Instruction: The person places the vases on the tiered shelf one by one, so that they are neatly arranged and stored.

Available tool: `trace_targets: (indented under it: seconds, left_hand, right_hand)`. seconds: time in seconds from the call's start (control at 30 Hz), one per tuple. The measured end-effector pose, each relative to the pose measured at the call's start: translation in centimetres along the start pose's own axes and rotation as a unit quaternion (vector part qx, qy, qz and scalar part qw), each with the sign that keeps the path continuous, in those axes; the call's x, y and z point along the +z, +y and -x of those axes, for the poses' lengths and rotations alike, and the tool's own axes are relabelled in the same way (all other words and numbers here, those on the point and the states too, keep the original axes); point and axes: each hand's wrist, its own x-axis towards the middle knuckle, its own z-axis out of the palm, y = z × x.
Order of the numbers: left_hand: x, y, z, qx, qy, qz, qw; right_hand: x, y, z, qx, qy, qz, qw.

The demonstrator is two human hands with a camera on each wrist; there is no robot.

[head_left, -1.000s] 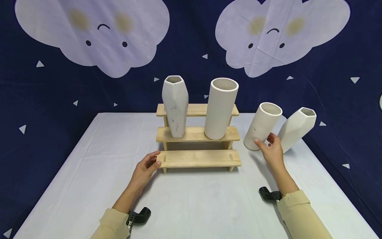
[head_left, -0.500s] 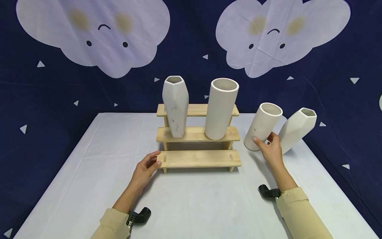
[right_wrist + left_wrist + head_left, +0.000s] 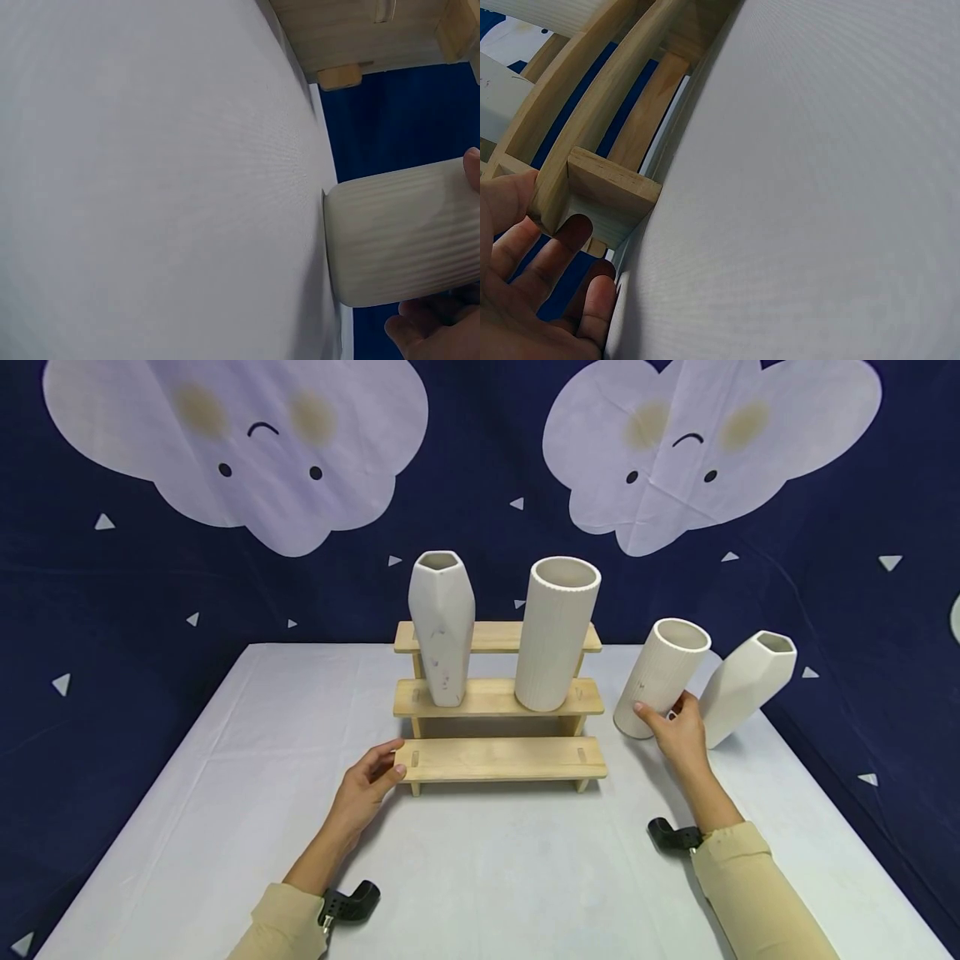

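A three-tier wooden stand (image 3: 499, 758) stands mid-table. My left hand (image 3: 360, 792) pinches the left end of its lowest board, thumb (image 3: 510, 201) on top and fingers (image 3: 555, 255) underneath. On the middle tier are a faceted white vase (image 3: 442, 627) with small dark marks and a tall ribbed cylindrical vase (image 3: 557, 635). To the stand's right, my right hand (image 3: 681, 733) grips the lower part of a shorter ribbed vase (image 3: 660, 672); thumb and fingers lie on opposite sides. That vase's base (image 3: 352, 244) appears to meet the tablecloth. Behind the right hand stands another faceted vase (image 3: 750, 681).
A white cloth (image 3: 480, 877) covers the table. Dark blue fabric (image 3: 480, 468) with clouds and triangles hangs behind it. The two right-hand vases are close together, near the table's right edge. A black wrist device (image 3: 351, 902) sits on the left wrist, another (image 3: 675, 837) on the right.
My right wrist and forearm have shifted slightly up and left, and the right thumb has slid a little left on the ribbed vase. The left hand, stand and vases look unchanged.
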Motion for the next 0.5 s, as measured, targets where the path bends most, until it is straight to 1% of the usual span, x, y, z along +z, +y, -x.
trace_targets:
  seconds: [0.5]
  left_hand:
    - [-0.03, -0.04, -0.05, 0.001, 0.001, 0.005, 1.0]
  right_hand:
    - [0.23, 0.05, -0.49, -0.002, -0.003, -0.005, 1.0]
